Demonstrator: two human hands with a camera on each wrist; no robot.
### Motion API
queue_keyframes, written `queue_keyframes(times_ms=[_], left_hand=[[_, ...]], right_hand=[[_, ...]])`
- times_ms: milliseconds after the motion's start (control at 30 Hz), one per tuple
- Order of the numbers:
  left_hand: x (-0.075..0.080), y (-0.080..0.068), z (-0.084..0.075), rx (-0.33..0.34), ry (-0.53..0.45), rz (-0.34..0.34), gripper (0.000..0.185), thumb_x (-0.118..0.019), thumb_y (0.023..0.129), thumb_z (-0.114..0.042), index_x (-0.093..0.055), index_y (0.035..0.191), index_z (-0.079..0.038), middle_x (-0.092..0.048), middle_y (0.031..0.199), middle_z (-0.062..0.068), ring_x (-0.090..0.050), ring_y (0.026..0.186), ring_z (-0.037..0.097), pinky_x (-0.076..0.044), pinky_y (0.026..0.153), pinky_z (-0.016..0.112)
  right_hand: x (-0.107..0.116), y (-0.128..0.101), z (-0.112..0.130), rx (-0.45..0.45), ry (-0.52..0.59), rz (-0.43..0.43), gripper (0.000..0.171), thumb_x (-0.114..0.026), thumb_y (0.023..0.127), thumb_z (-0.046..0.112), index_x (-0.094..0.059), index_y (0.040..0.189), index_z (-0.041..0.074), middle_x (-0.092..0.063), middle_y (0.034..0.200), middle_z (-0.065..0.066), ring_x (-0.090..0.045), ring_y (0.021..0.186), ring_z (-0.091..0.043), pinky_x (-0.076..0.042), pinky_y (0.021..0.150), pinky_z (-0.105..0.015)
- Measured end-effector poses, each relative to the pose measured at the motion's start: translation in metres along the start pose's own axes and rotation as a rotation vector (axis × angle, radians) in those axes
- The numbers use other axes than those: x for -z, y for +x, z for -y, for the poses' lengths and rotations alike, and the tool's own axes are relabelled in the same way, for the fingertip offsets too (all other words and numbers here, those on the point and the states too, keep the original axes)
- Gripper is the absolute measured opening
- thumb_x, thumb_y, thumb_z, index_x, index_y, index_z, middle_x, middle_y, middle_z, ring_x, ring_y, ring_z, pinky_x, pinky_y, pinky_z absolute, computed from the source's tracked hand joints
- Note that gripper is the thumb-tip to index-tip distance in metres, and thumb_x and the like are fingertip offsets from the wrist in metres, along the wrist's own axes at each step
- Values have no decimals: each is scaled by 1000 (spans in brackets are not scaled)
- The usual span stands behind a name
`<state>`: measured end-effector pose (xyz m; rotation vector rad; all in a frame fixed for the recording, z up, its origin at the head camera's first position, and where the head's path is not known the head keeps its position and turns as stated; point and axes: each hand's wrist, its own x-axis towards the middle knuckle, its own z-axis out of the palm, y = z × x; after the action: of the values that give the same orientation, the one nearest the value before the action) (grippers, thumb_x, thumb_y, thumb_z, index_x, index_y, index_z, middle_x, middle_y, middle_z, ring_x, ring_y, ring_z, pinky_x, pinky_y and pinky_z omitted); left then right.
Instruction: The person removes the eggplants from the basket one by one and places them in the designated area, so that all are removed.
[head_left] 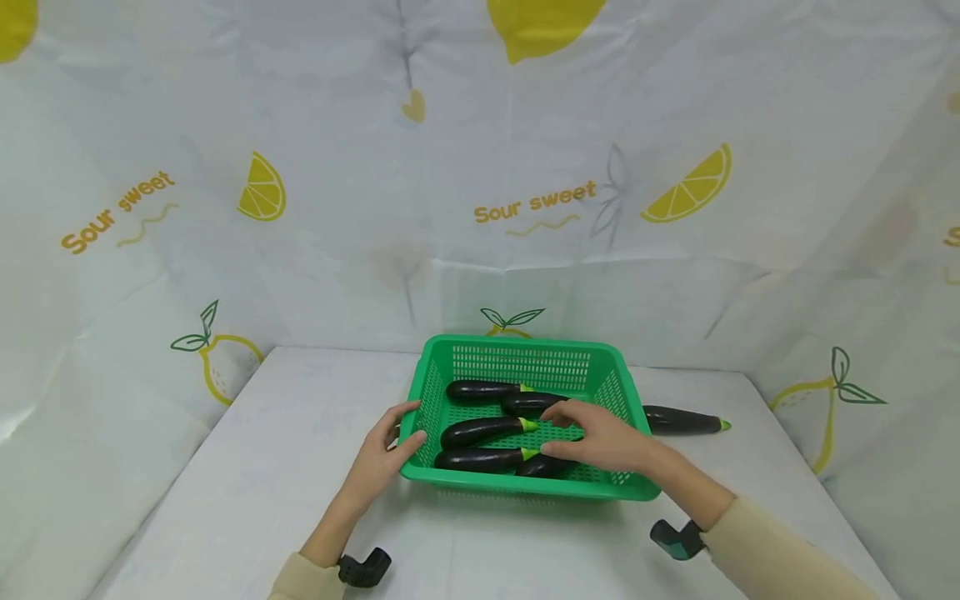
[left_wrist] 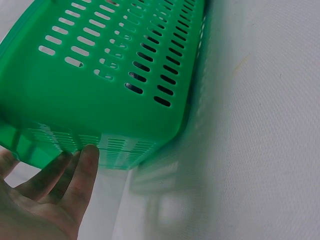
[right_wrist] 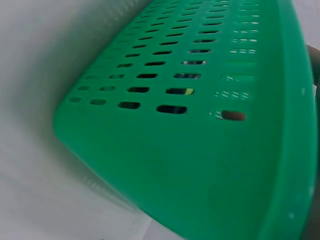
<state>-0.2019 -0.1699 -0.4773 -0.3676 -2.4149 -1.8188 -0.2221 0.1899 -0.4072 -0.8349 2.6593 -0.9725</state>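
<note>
A green slotted basket point(head_left: 517, 340) stands mid-table and holds several dark eggplants point(head_left: 480, 431) with green stems. My left hand point(head_left: 393, 437) is at its front left corner, thumb on the rim and straight fingers point(left_wrist: 85, 170) against the outer wall point(left_wrist: 100, 100). My right hand point(head_left: 600, 437) reaches in over the basket's right side. Its fingers lie spread loosely on the eggplants, with a dark one point(head_left: 542, 467) partly hidden under the palm. The right wrist view shows only the basket's wall point(right_wrist: 200, 165) up close. One more eggplant point(head_left: 678, 420) lies on the table, just right of the basket.
The white table point(head_left: 262, 467) is walled on three sides by a lemon-print cloth point(head_left: 525, 200). Black wrist-camera mounts point(head_left: 365, 568) point(head_left: 677, 539) show near both cuffs. Bare tabletop lies left of and in front of the basket.
</note>
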Motion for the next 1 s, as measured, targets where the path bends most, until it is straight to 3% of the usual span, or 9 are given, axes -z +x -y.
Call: queue_keyframes(times_ms=[567, 1000], left_hand=[[0, 0, 2, -12, -2, 1, 54, -67, 100, -24, -48, 150, -12, -46, 152, 17, -52, 134, 38, -45, 104, 58], [-1, 1, 1, 1, 8, -11, 52, -68, 100, -23, -50, 148, -14, -45, 153, 16, -50, 136, 39, -40, 107, 62]], right_hand=[[-20, 17, -14, 0, -31, 106, 49, -72, 94, 41, -64, 125, 5, -65, 121, -10, -61, 112, -31, -51, 94, -54], [-24, 22, -20, 20, -57, 187, 47, -74, 93, 41, -66, 123, 6, -67, 114, -4, -63, 104, -25, -52, 89, -46]])
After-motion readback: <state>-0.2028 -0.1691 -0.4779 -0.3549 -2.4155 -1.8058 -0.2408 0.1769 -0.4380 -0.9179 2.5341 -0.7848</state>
